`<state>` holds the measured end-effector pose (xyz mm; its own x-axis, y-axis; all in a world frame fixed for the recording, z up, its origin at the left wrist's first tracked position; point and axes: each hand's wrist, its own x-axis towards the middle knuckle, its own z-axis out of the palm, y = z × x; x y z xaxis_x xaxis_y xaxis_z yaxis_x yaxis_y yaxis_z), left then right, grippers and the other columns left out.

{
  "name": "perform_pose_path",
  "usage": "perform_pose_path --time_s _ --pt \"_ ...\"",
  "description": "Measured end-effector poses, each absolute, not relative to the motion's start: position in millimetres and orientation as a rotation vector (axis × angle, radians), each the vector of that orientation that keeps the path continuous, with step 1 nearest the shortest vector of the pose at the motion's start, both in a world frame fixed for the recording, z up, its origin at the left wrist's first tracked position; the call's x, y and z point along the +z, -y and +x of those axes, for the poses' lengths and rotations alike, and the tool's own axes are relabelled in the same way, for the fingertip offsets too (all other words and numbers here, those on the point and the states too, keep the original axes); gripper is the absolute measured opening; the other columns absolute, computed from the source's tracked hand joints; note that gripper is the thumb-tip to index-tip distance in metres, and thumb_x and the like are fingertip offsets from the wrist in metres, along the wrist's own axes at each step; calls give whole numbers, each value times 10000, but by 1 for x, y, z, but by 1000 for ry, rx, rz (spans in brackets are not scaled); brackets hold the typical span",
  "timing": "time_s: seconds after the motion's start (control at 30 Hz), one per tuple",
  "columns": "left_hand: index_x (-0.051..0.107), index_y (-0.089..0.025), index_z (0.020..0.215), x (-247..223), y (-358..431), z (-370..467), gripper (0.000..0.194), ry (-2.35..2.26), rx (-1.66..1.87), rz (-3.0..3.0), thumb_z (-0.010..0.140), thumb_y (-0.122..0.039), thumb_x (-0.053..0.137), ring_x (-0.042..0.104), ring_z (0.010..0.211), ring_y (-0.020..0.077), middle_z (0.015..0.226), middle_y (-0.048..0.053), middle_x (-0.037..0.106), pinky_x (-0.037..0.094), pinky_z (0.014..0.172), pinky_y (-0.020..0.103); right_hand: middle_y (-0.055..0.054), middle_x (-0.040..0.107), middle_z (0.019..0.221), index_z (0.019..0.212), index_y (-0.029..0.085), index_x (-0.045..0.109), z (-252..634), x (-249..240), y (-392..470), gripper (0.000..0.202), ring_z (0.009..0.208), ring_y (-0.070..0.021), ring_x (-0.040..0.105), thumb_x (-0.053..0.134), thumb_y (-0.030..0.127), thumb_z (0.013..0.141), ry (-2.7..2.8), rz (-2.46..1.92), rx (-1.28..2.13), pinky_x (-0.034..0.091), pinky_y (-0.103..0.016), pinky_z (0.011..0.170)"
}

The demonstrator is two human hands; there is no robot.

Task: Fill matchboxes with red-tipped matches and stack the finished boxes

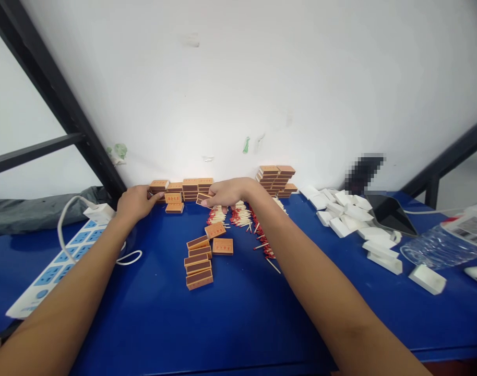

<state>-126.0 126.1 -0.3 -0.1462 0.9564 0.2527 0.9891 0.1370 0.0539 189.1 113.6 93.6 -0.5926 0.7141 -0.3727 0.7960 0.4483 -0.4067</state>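
Observation:
My right hand (pixel 227 192) pinches a matchbox (pixel 203 199) between thumb and fingers, just in front of the back row. At the row's left end, my left hand (pixel 136 203) grips a stacked matchbox (pixel 159 185), its thumb across the front; the fingers behind are partly hidden. Beside it stands one orange matchbox (pixel 173 198) showing its label, with another lying flat (pixel 175 208) before it. Further matchboxes (pixel 190 190) are stacked against the wall. Loose red-tipped matches (pixel 241 215) lie below and behind my right hand and forearm. Nearer me, several matchboxes (pixel 198 263) form a loose column.
A taller matchbox stack (pixel 275 179) stands right of centre by the wall. White inner trays (pixel 354 211) are heaped on the right, near a dark tablet-like device (pixel 391 213) and a clear plastic bag (pixel 445 237). A power strip (pixel 62 266) with cables lies left on the blue table (pixel 238 324).

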Motion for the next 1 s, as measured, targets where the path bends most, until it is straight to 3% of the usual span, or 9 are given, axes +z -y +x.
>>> perform_pose_path --time_s 0.23,0.4,0.57,0.7,0.87,1.0 --pt "785 -149 1114 1 -126 -123 625 2237 -312 -1930 1015 -657 434 740 1094 442 1151 236 800 560 848 461 -65 691 875 1197 123 620 193 97 -114 467 730 -176 626 526 570 1101 -2474 1279 -847 492 -314 686" --pt "774 -155 1120 5 -123 -121 615 2222 -323 -1924 1006 -670 458 743 1078 432 1137 224 804 556 832 451 -74 694 894 1149 131 665 197 101 -114 434 743 -183 636 540 544 1095 -2468 1307 -807 484 -319 695" --pt "732 -172 1274 11 -121 -119 627 2179 -385 -1909 1012 -677 467 733 1128 415 1220 198 794 553 860 440 -73 702 875 1198 131 682 204 105 -114 443 683 -171 600 591 545 1068 -2451 1345 -821 471 -317 658" --pt "766 -170 1124 11 -120 -117 588 2171 -397 -1912 1016 -672 478 737 1063 424 1123 202 798 545 828 449 -67 700 860 1194 130 692 206 105 -114 421 672 -161 586 631 521 1050 -2448 1355 -837 469 -311 650" --pt "665 -150 1287 13 -109 -109 586 2069 -545 -1833 1009 -654 549 702 1137 404 1158 192 767 539 878 446 -74 703 867 1169 131 688 208 105 -116 436 706 -172 616 661 542 1026 -2459 1354 -845 469 -302 638" --pt "660 -194 1162 14 -102 -100 421 1808 -601 -1923 1005 -582 612 687 1100 349 1089 139 733 526 892 417 -78 725 882 1158 132 673 212 105 -120 438 737 -177 632 672 547 1017 -2461 1355 -841 472 -305 648"
